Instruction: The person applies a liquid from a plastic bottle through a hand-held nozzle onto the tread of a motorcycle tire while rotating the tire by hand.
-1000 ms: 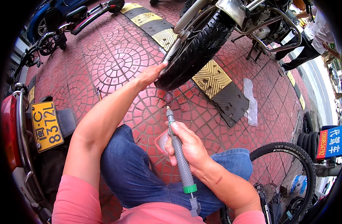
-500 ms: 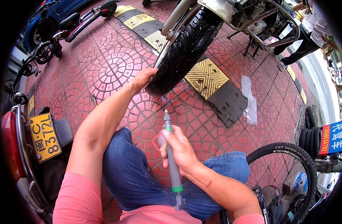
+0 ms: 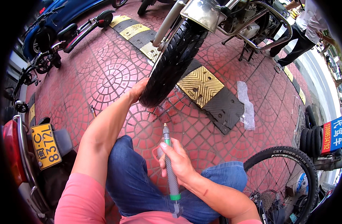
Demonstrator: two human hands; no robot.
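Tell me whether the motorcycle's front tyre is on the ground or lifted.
On the ground: the motorcycle tyre meets the red paving at its bottom edge, where the left hand rests against its side.

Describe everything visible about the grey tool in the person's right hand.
The grey tool is a slim, pen-like rod, apparently plastic, with a green band near each end, a small brass-coloured tip pointing up toward the motorcycle tyre, and a grey fitting at its lower end over the lap. The right hand wraps around its upper half; a thin pink loop shows beside the grip. It stands nearly upright in the picture, its tip clear of the tyre, which the left hand touches.
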